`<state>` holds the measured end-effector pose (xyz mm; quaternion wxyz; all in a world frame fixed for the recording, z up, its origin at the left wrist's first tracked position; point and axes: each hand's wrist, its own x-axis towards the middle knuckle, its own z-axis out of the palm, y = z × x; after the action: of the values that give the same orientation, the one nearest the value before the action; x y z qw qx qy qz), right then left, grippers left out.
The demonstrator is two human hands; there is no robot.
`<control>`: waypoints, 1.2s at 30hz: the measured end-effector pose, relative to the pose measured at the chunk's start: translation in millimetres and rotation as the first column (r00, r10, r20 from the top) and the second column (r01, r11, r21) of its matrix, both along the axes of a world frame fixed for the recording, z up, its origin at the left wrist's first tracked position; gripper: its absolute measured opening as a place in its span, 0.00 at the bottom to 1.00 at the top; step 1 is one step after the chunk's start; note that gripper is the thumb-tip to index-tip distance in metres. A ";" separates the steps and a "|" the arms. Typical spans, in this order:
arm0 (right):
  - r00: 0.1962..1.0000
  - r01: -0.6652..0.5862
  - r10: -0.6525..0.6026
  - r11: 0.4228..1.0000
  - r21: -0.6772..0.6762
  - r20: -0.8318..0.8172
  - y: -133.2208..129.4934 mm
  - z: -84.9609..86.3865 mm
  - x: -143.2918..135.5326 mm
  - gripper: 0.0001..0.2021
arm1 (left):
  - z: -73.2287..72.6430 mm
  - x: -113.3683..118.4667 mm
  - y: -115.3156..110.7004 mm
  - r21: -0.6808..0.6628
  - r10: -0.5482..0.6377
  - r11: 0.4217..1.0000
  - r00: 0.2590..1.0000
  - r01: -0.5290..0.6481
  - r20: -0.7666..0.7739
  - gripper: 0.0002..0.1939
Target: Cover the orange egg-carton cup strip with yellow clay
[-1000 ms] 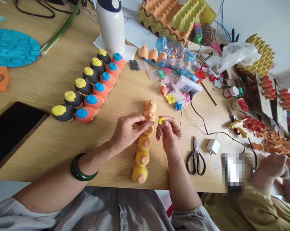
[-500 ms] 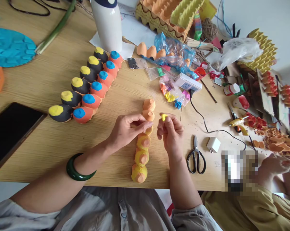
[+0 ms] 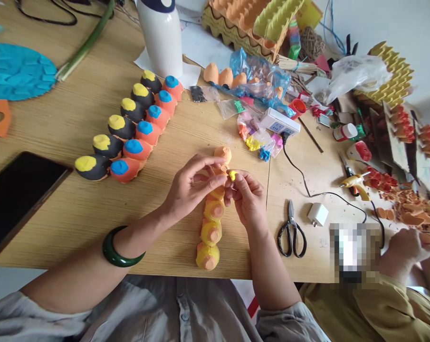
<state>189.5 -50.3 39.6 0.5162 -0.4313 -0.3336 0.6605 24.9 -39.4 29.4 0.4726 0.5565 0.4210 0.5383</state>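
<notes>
Between the thumb and fingers of my right hand (image 3: pixel 249 194) is a small lump of yellow modelling clay (image 3: pixel 232 175). My left hand (image 3: pixel 196 183) is just to the left of it, thumb and fingers curved apart with nothing visible between them. Beneath both hands lies a strip of egg-carton cups (image 3: pixel 214 233). Its nearer cups are coated yellow around bare orange tips, while the farthest cup is plain orange. My hands hide part of the middle cups.
Left of my hands stand black cups with yellow tops (image 3: pixel 108 146) and orange cups with blue tops (image 3: pixel 137 148). A phone (image 3: pixel 22 199) lies far left. Scissors (image 3: pixel 291 230), a white plug adapter (image 3: pixel 317 214) and a power strip (image 3: pixel 279 122) are rightward. A co-worker's hand (image 3: pixel 407 247) is at far right.
My right hand has moved left with the yellow clay, close to my left hand. The left thumb and fingers have spread wider apart.
</notes>
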 end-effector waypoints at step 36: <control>0.750 -0.025 -0.392 0.788 0.616 0.533 0.5 -2.2 -2.1 0.27 | 12.7 12.2 -29.2 -0.143 -0.388 0.910 0.921 0.390 0.043 0.21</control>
<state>187.5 -49.8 37.5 0.5448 -0.4793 -0.6282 0.2807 37.1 -68.6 42.1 0.6134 0.5885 0.3375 0.4043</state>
